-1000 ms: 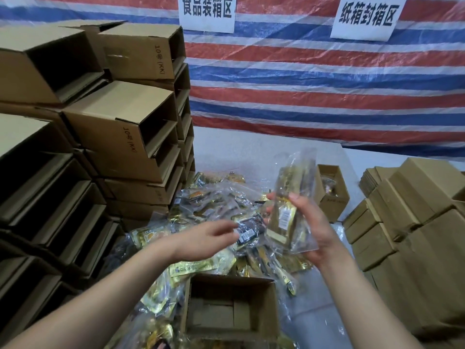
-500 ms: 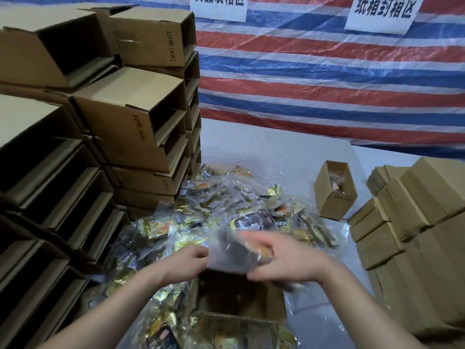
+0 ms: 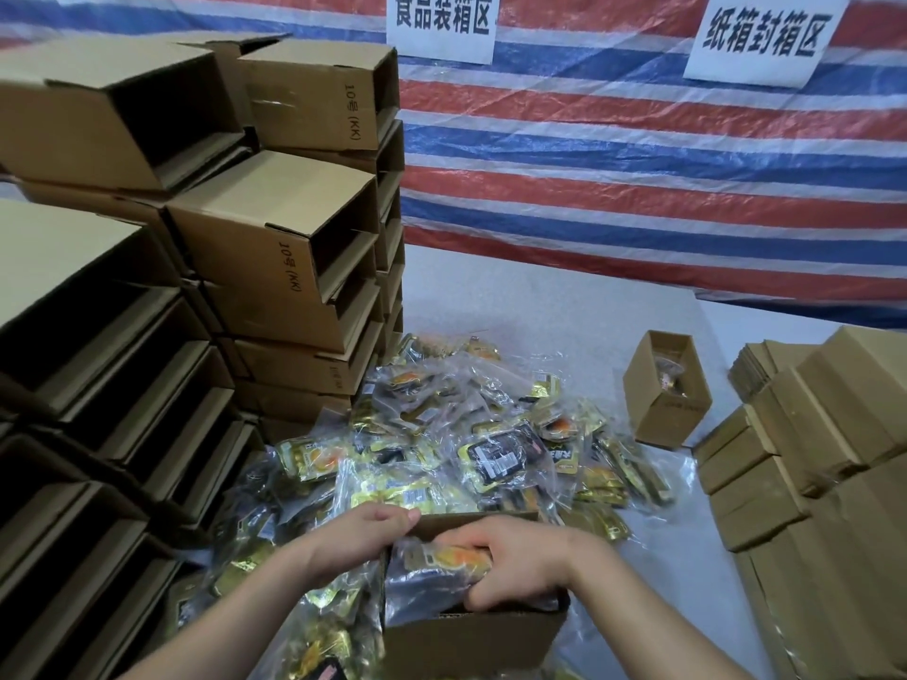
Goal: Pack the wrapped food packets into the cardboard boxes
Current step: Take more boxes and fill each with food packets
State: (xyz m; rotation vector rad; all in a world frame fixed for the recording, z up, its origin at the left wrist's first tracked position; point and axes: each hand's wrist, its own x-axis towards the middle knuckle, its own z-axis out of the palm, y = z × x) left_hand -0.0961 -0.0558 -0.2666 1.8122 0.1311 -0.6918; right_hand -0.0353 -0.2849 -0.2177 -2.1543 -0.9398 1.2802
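Right hand (image 3: 515,564) curled around wrapped packet (image 3: 441,566), pressing it inside open cardboard box (image 3: 471,640). Left hand (image 3: 363,532) gripping box's left rim, fingers bent. Packet pile (image 3: 466,444) just beyond box.

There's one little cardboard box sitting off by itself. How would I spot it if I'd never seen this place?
Start at the striped tarp with its two white signs, then drop down to the pale floor right of the heap of food packets. The small open box stands alone there, upright, top open, something inside, unlike the stacked boxes on either side.
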